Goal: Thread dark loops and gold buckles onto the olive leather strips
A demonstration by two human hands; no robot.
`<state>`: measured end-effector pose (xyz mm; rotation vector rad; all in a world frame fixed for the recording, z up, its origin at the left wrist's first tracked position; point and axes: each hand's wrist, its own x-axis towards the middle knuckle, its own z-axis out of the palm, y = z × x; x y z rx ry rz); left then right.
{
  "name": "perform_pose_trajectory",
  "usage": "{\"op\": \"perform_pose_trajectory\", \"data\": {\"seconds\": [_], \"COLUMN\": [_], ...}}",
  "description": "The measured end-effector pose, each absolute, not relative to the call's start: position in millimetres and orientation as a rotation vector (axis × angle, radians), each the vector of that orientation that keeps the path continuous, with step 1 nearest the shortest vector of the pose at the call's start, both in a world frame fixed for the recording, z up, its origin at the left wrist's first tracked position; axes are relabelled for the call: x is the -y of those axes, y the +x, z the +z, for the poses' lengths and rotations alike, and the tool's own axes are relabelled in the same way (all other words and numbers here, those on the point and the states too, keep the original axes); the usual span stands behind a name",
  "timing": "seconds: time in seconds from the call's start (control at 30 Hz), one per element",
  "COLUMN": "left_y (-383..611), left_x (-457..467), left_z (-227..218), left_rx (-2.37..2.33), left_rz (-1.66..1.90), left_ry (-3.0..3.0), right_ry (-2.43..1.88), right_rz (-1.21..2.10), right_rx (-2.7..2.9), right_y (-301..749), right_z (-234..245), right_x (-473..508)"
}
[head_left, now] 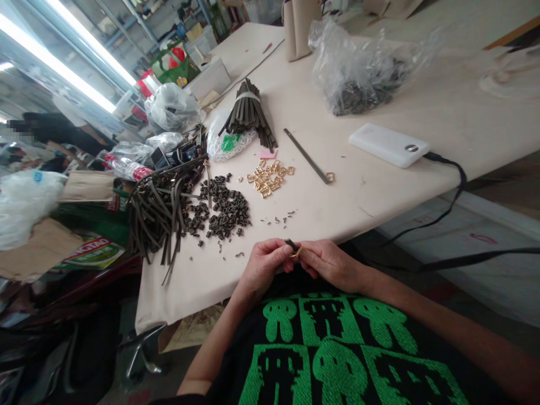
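Note:
My left hand (270, 261) and my right hand (331, 263) meet at the table's front edge, just above my lap. Both are closed, fingertips pinching a short dark strap (290, 243) with a gold buckle (297, 253) on it. My fingers hide most of the strap. Beyond them lies a heap of gold buckles (270, 179) beside a pile of small dark strap loops (228, 208). A single long strap (306, 156) rests on the table, one end by a lone buckle (329, 177). Farther back stands a tied bundle of straps (248, 109).
Finished-looking dark straps (158, 211) hang over the table's left edge. A white power bank (388, 144) with a black cable lies at the right. Behind it is a clear plastic bag (358, 67) of dark pieces. A person (63, 126) is at the far left.

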<state>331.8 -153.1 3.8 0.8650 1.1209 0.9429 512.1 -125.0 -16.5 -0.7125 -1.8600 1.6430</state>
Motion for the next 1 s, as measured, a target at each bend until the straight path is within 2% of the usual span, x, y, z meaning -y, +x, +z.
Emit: {"op": "perform_pose_trajectory", "data": {"seconds": [0.33,0.83,1.0], "left_y": [336.4,341.9,344.1], "left_x": [148.6,151.3,151.2], "left_z": [2.8,-19.6,-20.3], "left_rx": [-1.302,-1.131,-1.215], "left_rz": [1.129,1.097,1.124], "left_ry": [1.165,0.749,0.779], "right_ry": [-0.839,-1.044,-1.012], "right_rz": [1.584,1.179,1.338], "right_rx": [1.867,2.104,2.041], "right_y": [510.4,503.5,501.6], "right_z": [-17.2,-16.6,-15.3], "right_x": [122.8,126.2,126.4]}}
